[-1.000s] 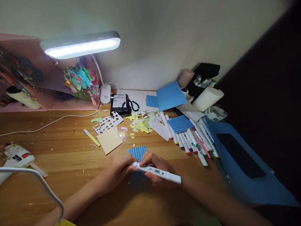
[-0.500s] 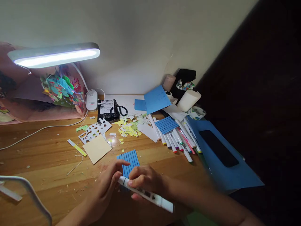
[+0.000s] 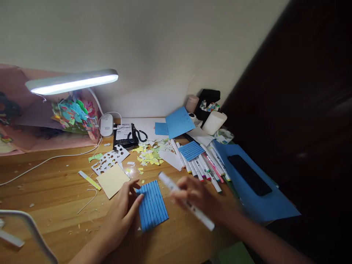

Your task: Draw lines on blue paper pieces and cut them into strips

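Observation:
My right hand (image 3: 192, 196) is closed around a white marker (image 3: 202, 216), its dark-tipped end pointing up and left; hand and marker are slightly blurred. The marker is above the table, just right of a blue square card (image 3: 153, 207) with dark parallel lines. This card lies on the wooden table. At the card's left edge rests my left hand (image 3: 123, 211), thumb and forefinger apart, the thumb touching the card near its upper left corner. Beyond that hand is a cream square paper (image 3: 112, 180).
Several markers (image 3: 211, 170) lie at the right, with another striped blue card (image 3: 191, 150) on top. A phone (image 3: 249, 174) rests on a blue sheet (image 3: 275, 205). Paper scraps (image 3: 150, 157) and black-handled pliers (image 3: 137, 135) lie farther back. A lamp (image 3: 74, 82) shines at left.
My right hand has lifted away to the right with the marker, whose end has left my left hand. The striped card shows more fully. The view has shifted slightly.

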Tool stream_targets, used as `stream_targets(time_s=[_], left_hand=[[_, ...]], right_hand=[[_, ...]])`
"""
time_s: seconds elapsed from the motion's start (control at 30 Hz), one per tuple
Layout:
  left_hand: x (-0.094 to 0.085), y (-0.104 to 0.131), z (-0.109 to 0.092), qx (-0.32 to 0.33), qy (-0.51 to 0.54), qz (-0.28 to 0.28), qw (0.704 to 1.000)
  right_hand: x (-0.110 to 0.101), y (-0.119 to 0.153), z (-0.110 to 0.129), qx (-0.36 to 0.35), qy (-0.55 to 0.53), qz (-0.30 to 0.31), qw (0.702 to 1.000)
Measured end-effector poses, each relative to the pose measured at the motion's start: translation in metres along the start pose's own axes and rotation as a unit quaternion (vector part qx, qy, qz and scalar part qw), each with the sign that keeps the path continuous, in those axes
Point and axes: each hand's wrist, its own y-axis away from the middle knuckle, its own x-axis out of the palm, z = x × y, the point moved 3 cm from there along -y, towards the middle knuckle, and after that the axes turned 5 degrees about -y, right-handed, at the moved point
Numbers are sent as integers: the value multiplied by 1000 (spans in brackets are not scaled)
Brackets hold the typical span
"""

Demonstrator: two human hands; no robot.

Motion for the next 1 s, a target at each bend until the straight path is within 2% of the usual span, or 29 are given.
stream_targets(time_s=[0.07,0.1,0.17,0.2,0.3,0.4,0.47,0.53,0.6,0.67,0.8,0.9,1.0], left_hand=[[1,-4,6,33,-85,-3,996],[3,-5,9,49,-119,-6,992],[7,-5,12,69,-162,-8,984],[9,-4,13,74,-169,-8,983],[12,-4,14,76,-157,-2,985],[11,-4,14,48,-96,-5,994],[10,-4,13,20,-16,-15,1000],[10,-4,12,-1,56,-19,998],[10,-4,10,-10,104,-7,995],[10,-4,7,-16,151,16,988],[4,-8,5,-41,260,31,964],[-8,-12,9,-76,308,-5,948],[-20,-16,16,-112,332,-49,935]], right_hand=[[-45,7,-20,80,38,-20,996],[-66,12,-32,127,94,-42,987],[-96,20,-54,146,145,-44,978],[-105,24,-64,132,213,-25,968],[-114,34,-94,93,352,30,931],[-111,35,-114,74,385,56,918],[-110,29,-118,76,387,39,918],[-109,16,-113,78,364,-9,928],[-103,-6,-100,70,292,-68,952],[-88,-37,-84,60,189,-101,975],[-34,-121,-57,40,128,-83,988],[6,-184,-50,50,94,-58,993],[36,-229,-50,79,54,-40,995]])
